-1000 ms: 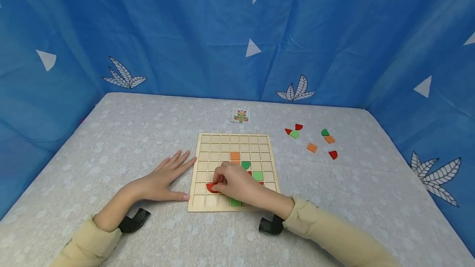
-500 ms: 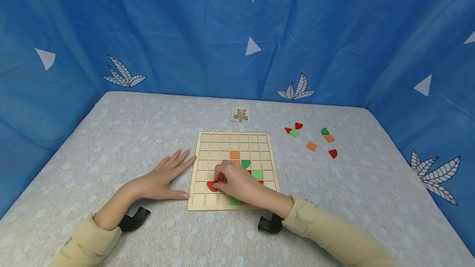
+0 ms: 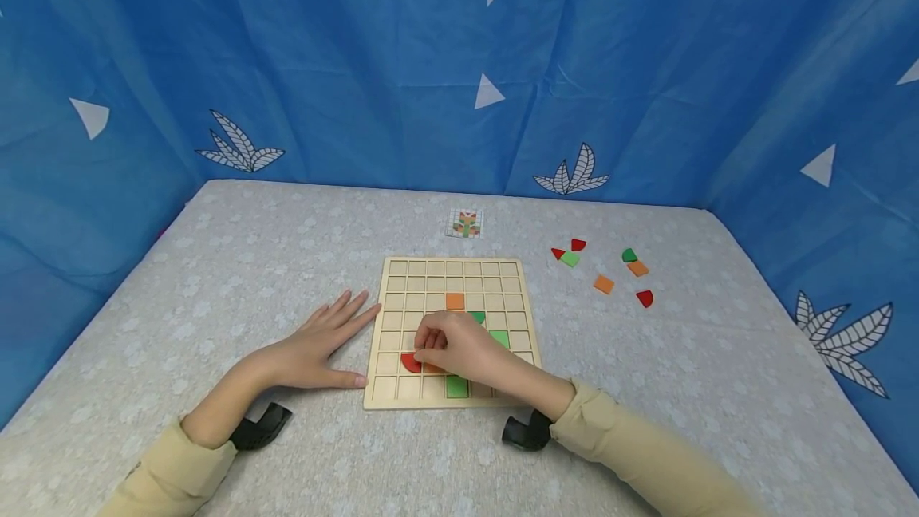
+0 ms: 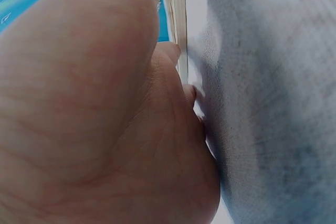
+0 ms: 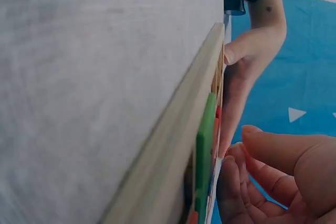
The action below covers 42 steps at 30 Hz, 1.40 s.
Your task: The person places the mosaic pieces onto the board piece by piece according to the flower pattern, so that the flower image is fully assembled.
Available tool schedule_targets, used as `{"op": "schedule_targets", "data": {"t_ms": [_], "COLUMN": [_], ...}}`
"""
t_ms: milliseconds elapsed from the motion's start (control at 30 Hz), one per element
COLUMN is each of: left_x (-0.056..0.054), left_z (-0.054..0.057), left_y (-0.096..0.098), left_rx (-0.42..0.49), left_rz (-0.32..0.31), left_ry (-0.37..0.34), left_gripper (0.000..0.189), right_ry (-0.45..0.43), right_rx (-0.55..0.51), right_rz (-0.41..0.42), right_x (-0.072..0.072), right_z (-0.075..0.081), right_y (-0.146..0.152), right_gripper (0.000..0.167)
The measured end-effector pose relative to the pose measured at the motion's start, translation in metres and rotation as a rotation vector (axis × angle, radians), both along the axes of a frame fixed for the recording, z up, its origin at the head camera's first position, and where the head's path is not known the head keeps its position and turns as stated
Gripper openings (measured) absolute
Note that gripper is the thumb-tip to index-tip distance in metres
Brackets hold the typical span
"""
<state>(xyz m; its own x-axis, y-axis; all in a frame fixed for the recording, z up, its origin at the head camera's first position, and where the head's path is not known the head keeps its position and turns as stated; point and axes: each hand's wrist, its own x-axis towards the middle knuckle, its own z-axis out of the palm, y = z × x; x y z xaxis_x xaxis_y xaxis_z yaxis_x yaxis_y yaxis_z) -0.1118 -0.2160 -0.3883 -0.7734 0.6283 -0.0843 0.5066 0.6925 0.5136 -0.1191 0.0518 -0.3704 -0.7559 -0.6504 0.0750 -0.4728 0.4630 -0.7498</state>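
Observation:
A wooden grid board [image 3: 396, 283] lies flat on the table. My right hand [image 3: 463, 348] hovers over its lower middle with fingers loosely curled, the thumb tip right by a red quarter-round tile [image 3: 410, 363]. In the right wrist view, the thumb [image 5: 270, 148] stands apart from the curled fingers and nothing shows between them. An orange tile [image 3: 434, 369] sits beside the red one, partly under the hand. A light green square tile [image 3: 456, 387] fills a bottom-row cell. Palm down and fingers spread, my left hand [image 3: 316, 349] rests at the board's left edge.
Loose tiles lie at the right, among them an orange square [image 3: 604, 284], a red quarter-round [image 3: 645, 298] and a dark green one [image 3: 629, 255]. A small pattern card [image 3: 464, 223] lies behind the board. Blue cloth [image 3: 359, 62] hangs around the table's back and sides.
My right hand has come slightly up and to the right from the red tile, showing more of the orange tile beside it. The left hand stays in place.

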Motion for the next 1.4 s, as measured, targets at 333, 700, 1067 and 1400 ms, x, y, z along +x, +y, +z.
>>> {"op": "schedule_targets", "data": {"t_ms": [333,700,1067,1400], "left_x": [-0.001,0.001,0.000,-0.002], "left_z": [0.000,-0.003,-0.004,-0.002], "left_y": [0.001,0.000,-0.004,-0.002], "left_rx": [0.020,0.021,0.013,0.011], "left_rz": [-0.004,-0.003,-0.005,-0.009], "left_ry": [0.011,-0.002,0.004,0.010], "left_gripper": [0.099,0.100,0.100,0.100], "right_ry": [-0.185,-0.254,-0.253,-0.293], "right_rx": [-0.203,-0.286,-0.313,-0.372], "right_rz": [-0.069,-0.274,-0.475,-0.633], "right_x": [-0.012,-0.028,-0.043,-0.056], "right_z": [0.020,0.028,0.037,0.041], "right_y": [0.030,0.096,0.163,0.224], "right_gripper": [0.007,0.022,0.036,0.025]}}
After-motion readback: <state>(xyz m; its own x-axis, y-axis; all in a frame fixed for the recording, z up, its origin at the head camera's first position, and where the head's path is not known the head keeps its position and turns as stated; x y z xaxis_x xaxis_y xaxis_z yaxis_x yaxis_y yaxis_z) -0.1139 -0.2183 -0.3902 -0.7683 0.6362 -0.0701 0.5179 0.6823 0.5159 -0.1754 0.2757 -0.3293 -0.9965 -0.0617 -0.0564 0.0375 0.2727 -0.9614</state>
